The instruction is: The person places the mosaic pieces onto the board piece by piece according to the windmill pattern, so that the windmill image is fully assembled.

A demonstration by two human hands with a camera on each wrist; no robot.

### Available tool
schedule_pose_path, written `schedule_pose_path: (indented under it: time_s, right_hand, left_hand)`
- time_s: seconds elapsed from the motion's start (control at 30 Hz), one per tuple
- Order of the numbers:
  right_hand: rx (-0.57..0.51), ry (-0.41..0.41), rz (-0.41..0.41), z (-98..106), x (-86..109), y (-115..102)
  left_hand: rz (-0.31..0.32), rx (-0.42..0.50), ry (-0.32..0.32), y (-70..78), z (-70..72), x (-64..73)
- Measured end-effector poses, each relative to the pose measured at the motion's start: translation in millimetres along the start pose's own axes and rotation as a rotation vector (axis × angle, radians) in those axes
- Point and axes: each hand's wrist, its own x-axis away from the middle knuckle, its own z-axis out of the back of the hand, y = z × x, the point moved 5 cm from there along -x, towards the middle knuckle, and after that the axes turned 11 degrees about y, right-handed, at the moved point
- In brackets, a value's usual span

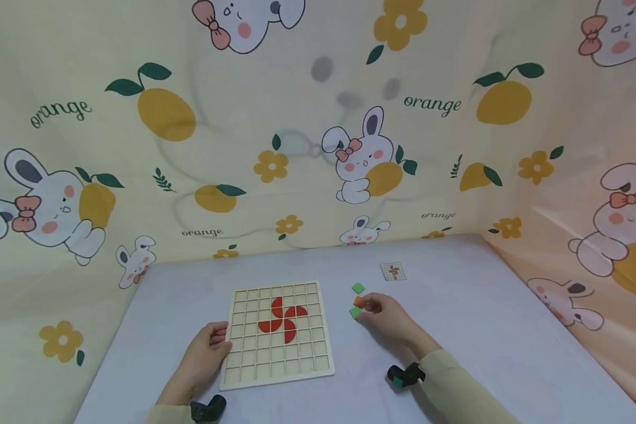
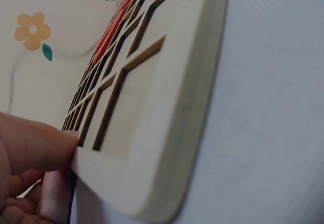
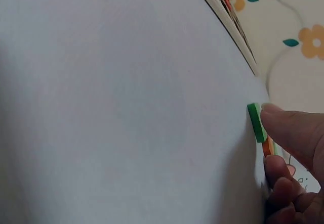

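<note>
A pale square grid board lies on the table, its raised ribs marking off small cells. Four-armed like a pinwheel, several red quarter-round pieces sit near its middle. My left hand grips the board's left edge, thumb on the rim and the other fingers curled beside it, as the left wrist view shows. To the right of the board, my right hand is at a few small tiles. Its thumb touches a green tile, and its curled fingers are against an orange tile; whether it pinches either is unclear.
Another green tile lies just beyond the orange one. Further back is a small card printed with a red pinwheel on a grid. A patterned cloth hangs behind the white table and at its sides.
</note>
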Motion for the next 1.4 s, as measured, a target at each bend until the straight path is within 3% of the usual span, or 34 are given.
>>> schedule_pose_path:
  time_s: [0.73, 1.07, 1.4]
  right_hand:
    - [0.028, -0.005, -0.011, -6.0, -1.2, -3.5]
    - [0.05, -0.017, 0.025, -3.6, 1.5, -4.6]
    - [0.057, -0.044, 0.037, -3.7, 1.6, -6.7]
  left_hand:
    - [-0.002, -0.018, 0.001, -1.1, 1.4, -0.7]
    - [-0.007, -0.014, -0.008, 2.0, 1.5, -0.1]
    - [-0.019, -0.086, -0.023, 6.4, 7.9, -2.6]
